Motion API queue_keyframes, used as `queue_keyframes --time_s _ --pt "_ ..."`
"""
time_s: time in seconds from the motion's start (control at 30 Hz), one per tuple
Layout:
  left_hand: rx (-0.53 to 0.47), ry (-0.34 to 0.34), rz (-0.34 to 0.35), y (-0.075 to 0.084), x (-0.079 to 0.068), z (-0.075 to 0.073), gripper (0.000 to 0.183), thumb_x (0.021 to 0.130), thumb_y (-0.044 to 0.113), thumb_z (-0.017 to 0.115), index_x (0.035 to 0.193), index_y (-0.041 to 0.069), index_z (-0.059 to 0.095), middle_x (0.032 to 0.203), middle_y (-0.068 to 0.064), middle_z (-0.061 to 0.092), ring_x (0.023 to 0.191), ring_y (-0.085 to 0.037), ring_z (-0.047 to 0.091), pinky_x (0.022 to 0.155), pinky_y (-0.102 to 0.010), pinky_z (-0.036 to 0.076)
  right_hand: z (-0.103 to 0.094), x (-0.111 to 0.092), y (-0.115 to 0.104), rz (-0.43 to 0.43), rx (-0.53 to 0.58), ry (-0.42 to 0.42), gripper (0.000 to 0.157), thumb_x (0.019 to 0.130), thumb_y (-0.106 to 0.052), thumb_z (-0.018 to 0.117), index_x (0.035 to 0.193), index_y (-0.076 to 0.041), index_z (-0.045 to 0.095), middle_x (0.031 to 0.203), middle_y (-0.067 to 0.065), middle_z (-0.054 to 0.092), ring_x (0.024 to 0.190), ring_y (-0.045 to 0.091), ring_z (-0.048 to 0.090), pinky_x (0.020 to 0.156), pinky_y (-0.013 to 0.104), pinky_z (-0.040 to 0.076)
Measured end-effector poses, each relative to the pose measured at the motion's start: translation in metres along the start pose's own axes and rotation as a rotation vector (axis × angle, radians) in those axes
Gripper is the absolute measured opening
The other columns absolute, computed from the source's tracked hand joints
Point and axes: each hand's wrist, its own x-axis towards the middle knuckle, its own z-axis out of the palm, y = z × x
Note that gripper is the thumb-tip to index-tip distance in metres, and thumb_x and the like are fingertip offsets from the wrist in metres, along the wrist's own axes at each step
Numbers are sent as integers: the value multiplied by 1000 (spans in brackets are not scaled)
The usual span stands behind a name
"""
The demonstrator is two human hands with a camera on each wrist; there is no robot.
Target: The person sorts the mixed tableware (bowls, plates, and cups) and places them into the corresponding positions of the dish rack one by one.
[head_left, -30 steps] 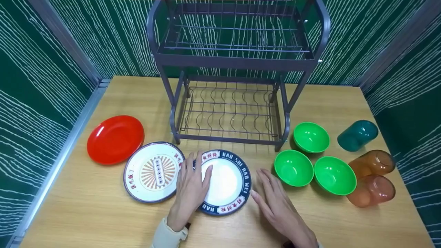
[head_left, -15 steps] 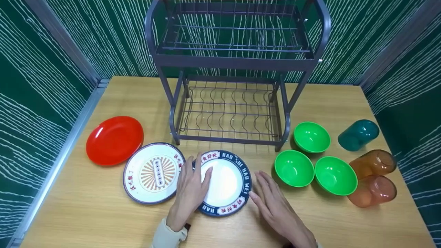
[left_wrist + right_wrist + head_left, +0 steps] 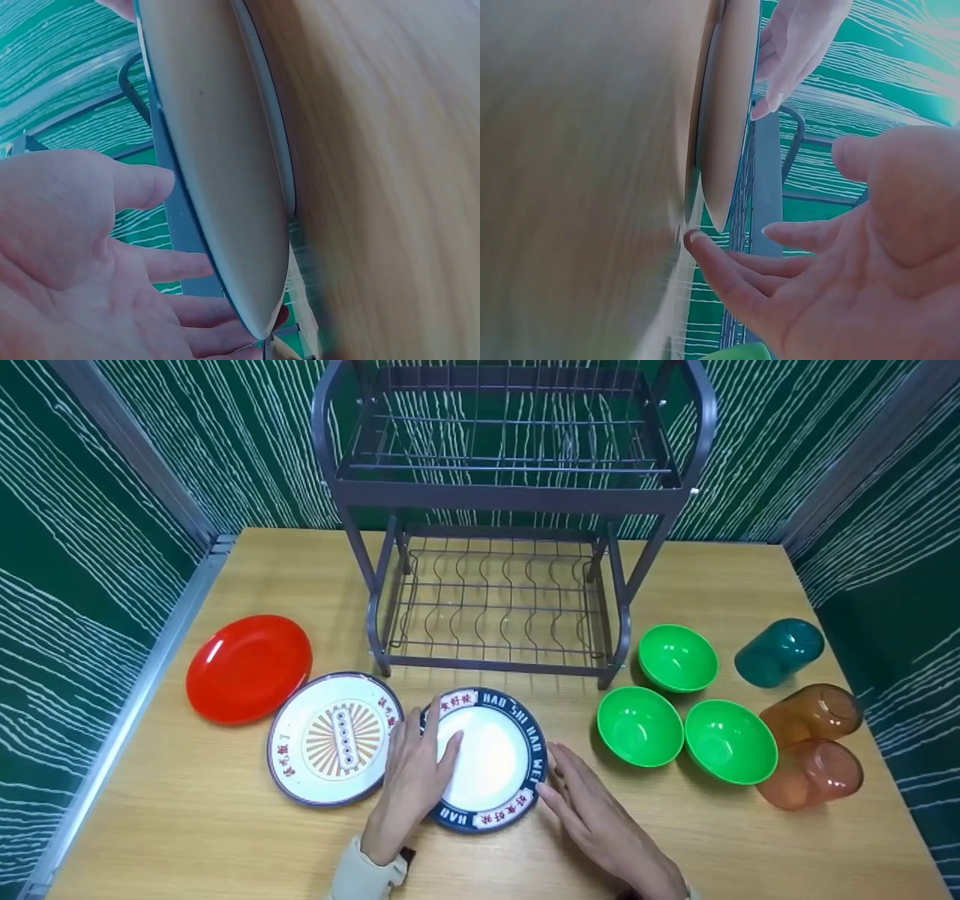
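In the head view a white plate with a navy lettered rim (image 3: 489,757) lies on the table in front of the rack. My left hand (image 3: 414,784) is at its left edge, fingers extended along the rim and thumb over the plate. Seen from the left wrist, the straight fingers of that hand (image 3: 112,262) meet the rim of the plate (image 3: 217,165). My right hand (image 3: 600,817) is beside the right rim, fingers stretched. The right wrist view shows this hand (image 3: 840,262) with nothing in its grasp, near the plate's edge (image 3: 729,112).
A white plate with a sunburst print (image 3: 330,787) and a red plate (image 3: 251,667) lie on the left. A dark two-tier dish rack (image 3: 502,666) stands behind. Rightward are three green bowls (image 3: 640,727), a teal cup (image 3: 778,654) and two amber cups (image 3: 814,776).
My right hand has moved slightly left, closer to the plate's right rim. The left hand and the navy-rimmed plate stay almost where they were.
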Motion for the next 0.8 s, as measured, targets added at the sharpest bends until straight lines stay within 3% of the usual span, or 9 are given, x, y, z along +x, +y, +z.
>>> queue_keyframes --time_s 0.1,0.27,0.4,0.5,0.7,0.8 --pt "-4 10 9 -1 0 0 64 105 36 57 158 7 37 151 -32 42 142 -50 37 122 -58 20 1 1 -1 -10 28 -9 67 107 -51 46 163 -20 28 166 6 30 151 24 32 121 47 28" --pt "11 73 58 -2 1 3 61 103 29 64 153 2 43 138 -30 53 131 -46 49 118 -59 29 3 1 -3 24 69 -53 72 106 -54 48 163 -17 25 167 8 28 152 26 29 122 50 25" --pt "11 59 55 -1 1 3 61 103 28 64 154 2 42 139 -29 52 131 -45 49 117 -58 30 3 2 -4 53 103 -80 77 105 -57 48 165 -17 20 169 8 23 154 27 25 122 52 22" --pt "2 51 54 -1 0 2 62 103 28 63 155 3 41 139 -29 52 130 -43 49 117 -58 31 2 2 -4 40 149 -88 77 105 -55 48 165 -17 18 167 9 27 150 27 33 121 50 28" --pt "-7 46 38 1 0 3 61 102 26 65 155 5 42 140 -28 52 126 -39 50 107 -53 44 -2 0 -5 37 224 -75 77 105 -50 52 164 -12 19 162 15 34 139 28 48 115 49 39" --pt "-8 51 43 2 -1 3 60 102 23 65 154 5 42 140 -28 52 128 -40 49 109 -54 43 -3 -1 -5 53 245 -54 78 105 -48 55 163 -10 20 163 17 33 137 29 51 113 49 41"
